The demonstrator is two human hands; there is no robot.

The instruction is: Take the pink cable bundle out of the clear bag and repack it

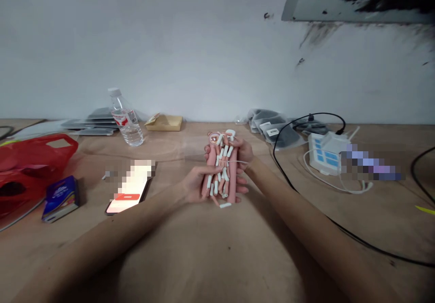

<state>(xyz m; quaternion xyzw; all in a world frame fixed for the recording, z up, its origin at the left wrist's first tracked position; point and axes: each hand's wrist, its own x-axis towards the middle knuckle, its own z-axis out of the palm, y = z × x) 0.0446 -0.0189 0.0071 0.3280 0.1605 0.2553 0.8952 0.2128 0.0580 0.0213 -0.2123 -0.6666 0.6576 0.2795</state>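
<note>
Above the middle of the table I hold a bundled jump rope (223, 162) with pink and white tube beads. Its two pink handles (233, 181) run along the sides of the bundle. My left hand (196, 184) grips the bundle from the left, its thumb laid across the beads. My right hand (245, 151) wraps it from the right, with some fingers showing beyond the right handle. A thin white strand sticks out to the right near my right wrist. Loose beads hang at the bottom of the bundle. Part of the rope is hidden by my hands.
On the left are a lit phone (132, 187), a blue packet (61, 199), a red plastic bag (34, 167) and a water bottle (127, 122). A yellow box (166, 122) stands near the wall. To the right lie grey pouches (272, 126), a power strip (324, 153) and black cable (367, 244).
</note>
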